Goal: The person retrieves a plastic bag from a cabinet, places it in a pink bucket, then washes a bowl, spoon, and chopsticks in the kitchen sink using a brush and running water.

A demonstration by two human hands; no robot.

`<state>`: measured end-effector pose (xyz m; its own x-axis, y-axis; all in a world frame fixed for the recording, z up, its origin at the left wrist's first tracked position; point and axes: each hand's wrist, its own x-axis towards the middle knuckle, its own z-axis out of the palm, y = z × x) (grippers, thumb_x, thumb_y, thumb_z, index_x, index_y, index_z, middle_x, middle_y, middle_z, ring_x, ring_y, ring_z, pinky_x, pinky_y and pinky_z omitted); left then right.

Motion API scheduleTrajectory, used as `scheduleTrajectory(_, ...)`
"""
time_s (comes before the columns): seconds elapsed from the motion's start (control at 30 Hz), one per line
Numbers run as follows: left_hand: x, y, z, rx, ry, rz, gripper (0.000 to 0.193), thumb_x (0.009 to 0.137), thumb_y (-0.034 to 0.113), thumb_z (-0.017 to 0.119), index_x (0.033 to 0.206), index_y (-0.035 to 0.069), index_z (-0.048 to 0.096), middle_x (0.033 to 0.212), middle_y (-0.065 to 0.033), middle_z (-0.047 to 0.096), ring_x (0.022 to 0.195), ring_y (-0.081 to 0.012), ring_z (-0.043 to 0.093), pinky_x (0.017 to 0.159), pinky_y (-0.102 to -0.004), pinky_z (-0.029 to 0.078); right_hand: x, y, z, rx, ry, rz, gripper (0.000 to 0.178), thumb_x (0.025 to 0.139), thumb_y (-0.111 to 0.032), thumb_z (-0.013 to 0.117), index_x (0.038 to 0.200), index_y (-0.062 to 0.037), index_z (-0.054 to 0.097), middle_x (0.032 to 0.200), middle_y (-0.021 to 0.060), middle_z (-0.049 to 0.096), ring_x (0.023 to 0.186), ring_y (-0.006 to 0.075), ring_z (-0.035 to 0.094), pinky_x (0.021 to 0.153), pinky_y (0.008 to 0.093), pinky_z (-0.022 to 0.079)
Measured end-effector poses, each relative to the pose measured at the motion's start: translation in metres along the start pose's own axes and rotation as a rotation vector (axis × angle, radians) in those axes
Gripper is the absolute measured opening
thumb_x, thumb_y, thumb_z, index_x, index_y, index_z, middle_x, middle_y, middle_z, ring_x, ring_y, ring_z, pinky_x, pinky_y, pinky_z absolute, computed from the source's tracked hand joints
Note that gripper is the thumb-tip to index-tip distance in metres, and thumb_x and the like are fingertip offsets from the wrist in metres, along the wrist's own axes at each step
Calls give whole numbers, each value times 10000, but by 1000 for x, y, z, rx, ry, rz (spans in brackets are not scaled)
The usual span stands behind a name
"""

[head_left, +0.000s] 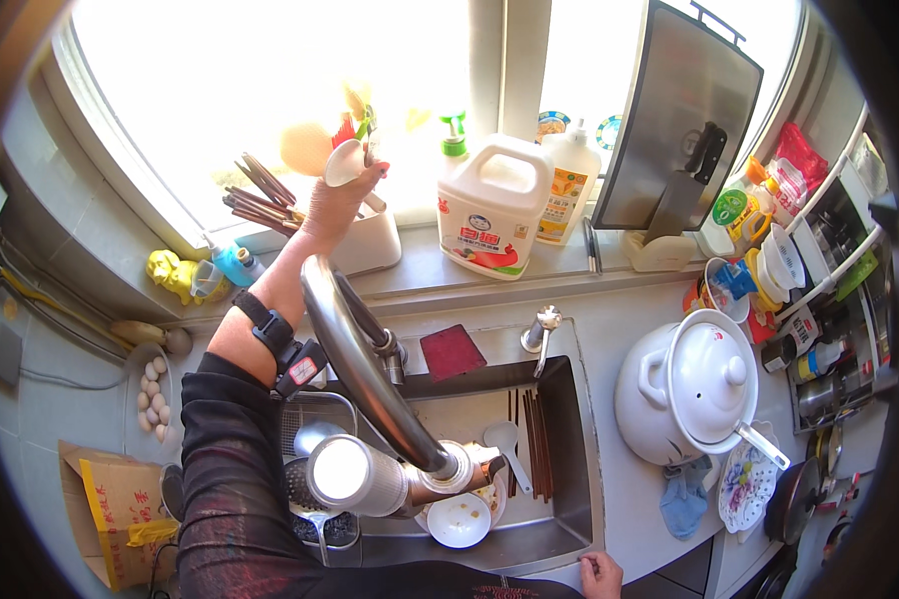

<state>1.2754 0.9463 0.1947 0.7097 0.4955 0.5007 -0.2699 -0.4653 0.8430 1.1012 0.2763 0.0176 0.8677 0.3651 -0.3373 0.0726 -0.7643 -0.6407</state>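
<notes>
My left hand reaches over the sink to the windowsill, its fingers closed round a white spoon. The spoon's bowl points up, and its handle slants down over a white utensil holder. Brown chopsticks and other utensils stand in and beside the holder; glare from the window washes some out. Low at the counter's front edge, my right hand is curled, with nothing visible in it. In the sink lie a white bowl, a pale ladle and several brown chopsticks.
A large steel faucet arches over the sink. Along the sill stand a white jug and a cutting board with a cleaver. A white lidded pot sits right of the sink; eggs lie at left.
</notes>
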Motion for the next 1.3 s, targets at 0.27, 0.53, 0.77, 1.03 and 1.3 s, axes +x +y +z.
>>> scheduleTrajectory(0.27,0,-2,18,1,251,-105,207,840,95,714,1017,18,640,890,-31,658,824,-117,616,708,-269,493,4,5,2,11,-14,43,178,925,-177,573,996,-25,633,888,182,648,796,300,636,714,373,497)
scheduleTrajectory(0.53,-3,-17,26,62,412,-29,218,818,63,713,1021,16,649,873,-27,665,795,-133,629,728,-273,504,6,5,1,60,21,-20,181,920,-180,585,1016,-38,644,895,171,661,806,294,646,723,365,502)
scheduleTrajectory(0.77,-2,-22,29,-146,410,-47,319,852,84,664,1140,-17,573,934,-42,658,840,-156,640,742,-294,510,10,1,-2,36,1,-9,191,917,-178,586,1019,-27,644,931,179,670,855,309,658,759,373,510)
scheduleTrajectory(1.03,-13,-16,22,367,162,-271,445,825,163,701,1228,40,558,932,-45,645,874,-153,612,781,-316,478,16,-4,-6,23,-43,34,201,915,-189,584,1024,-32,645,908,191,670,829,333,657,742,389,515)
scheduleTrajectory(1.3,-18,1,29,-225,316,-324,598,776,37,727,1295,31,430,1062,-68,599,950,-146,587,792,-275,473,19,-9,-10,-5,-29,-23,196,907,-182,587,1037,-46,642,898,196,667,834,351,658,736,404,514)
